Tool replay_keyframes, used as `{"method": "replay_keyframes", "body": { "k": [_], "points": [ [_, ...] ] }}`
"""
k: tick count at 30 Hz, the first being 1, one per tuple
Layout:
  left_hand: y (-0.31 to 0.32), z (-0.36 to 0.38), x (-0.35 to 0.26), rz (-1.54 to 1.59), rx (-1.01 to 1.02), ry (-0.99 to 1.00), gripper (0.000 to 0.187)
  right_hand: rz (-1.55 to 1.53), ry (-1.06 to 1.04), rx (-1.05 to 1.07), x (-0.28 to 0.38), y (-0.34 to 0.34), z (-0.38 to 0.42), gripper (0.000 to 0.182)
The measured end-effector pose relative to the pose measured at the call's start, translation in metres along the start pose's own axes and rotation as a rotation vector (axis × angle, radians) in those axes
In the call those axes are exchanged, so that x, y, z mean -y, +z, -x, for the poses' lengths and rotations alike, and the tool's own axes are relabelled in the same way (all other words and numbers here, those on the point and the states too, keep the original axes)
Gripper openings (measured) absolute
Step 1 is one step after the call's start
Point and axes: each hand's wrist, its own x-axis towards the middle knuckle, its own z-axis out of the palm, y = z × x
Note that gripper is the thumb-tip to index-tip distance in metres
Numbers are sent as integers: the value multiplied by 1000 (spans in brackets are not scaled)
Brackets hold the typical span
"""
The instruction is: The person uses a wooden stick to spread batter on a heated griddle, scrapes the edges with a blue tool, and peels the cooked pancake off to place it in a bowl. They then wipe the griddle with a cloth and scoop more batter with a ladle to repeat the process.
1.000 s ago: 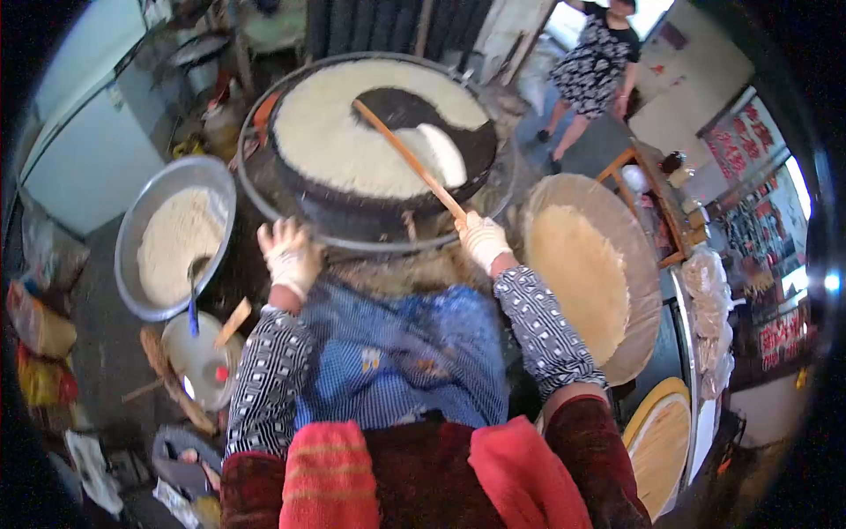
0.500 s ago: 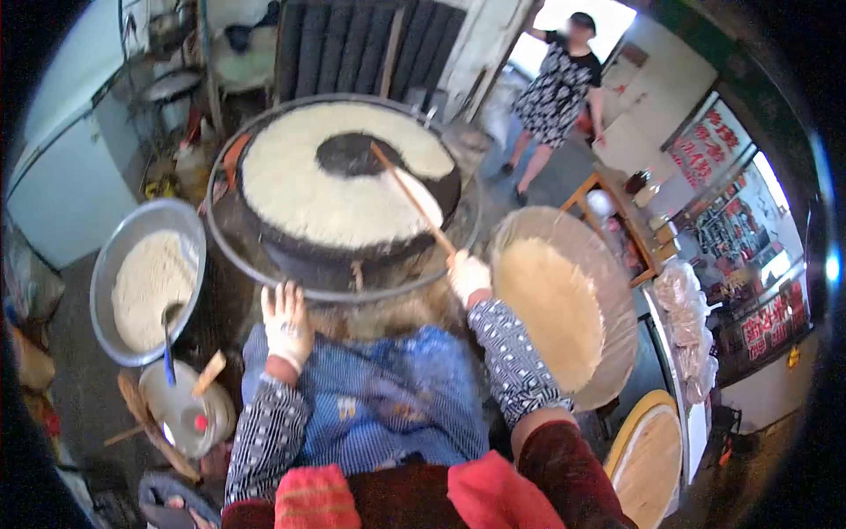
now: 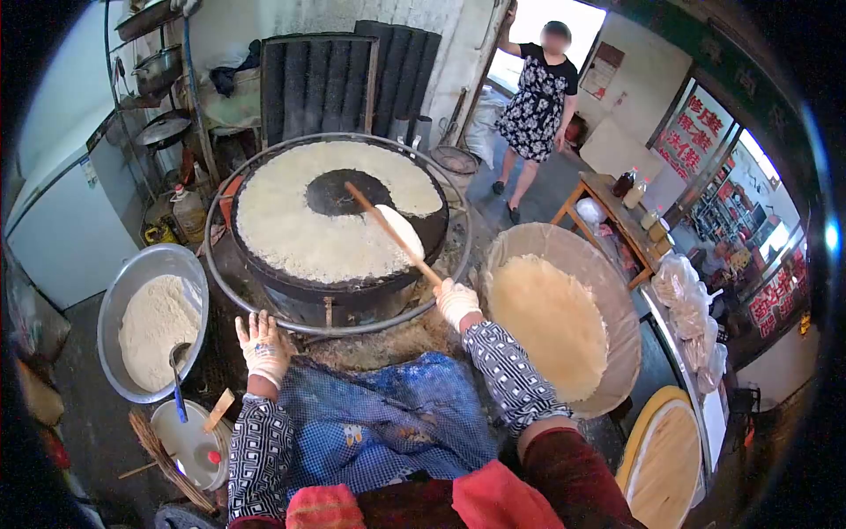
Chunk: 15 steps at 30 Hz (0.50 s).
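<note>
- While the right hand (image 3: 456,301) grips the near end of the wooden rod (image 3: 393,234), the rod slants over the round griddle (image 3: 339,196).
- Pale batter (image 3: 291,231) covers the griddle around a dark centre.
- The left hand (image 3: 263,348), empty, fingers spread, is at the metal hoop (image 3: 335,331); contact cannot be determined.
- The basin (image 3: 110,317) stands left; the lined tray (image 3: 619,326) stands right.

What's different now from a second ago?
The pale batter has spread inward on the upper right of the griddle, shrinking the bare dark patch. The far end of the wooden stick has shifted rightward. Nothing was taken up or let go: the right hand still grips the stick, the left hand stays open near the griddle's edge. The metal basin hasn't moved.
</note>
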Motion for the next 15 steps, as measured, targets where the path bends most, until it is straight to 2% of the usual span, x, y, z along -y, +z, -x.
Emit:
{"method": "replay_keyframes", "body": {
  "k": [2,4,6,7,8,10,11,12,15],
  "points": [
    [-5,-7,6,-9,36,-49,56,-31,61,-42,-2,-1,-4,37],
    [-8,-12,14,-6,43,-91,60,-9,-17,-89,7,-2,-1,34],
    [-33,-10,0,6,-42,-96,62,40,-99,-93,16,0,12,32],
    [-34,-7,-9,71,-208,-16,55,93,-150,-89,14,3,12,32],
    [-57,-5,-29,191,-95,19,51,54,-96,-74,10,-1,13,32],
    [-37,9,-65,229,-177,136,46,49,-37,-96,-2,4,4,35],
    [-36,15,-81,201,-144,168,49,82,-37,-139,-5,12,-3,37],
    [-39,18,-93,192,-2,162,56,61,-22,-112,1,11,-5,38],
    [-22,26,-94,39,41,150,62,21,-38,-53,15,8,10,42]
  ]
}}
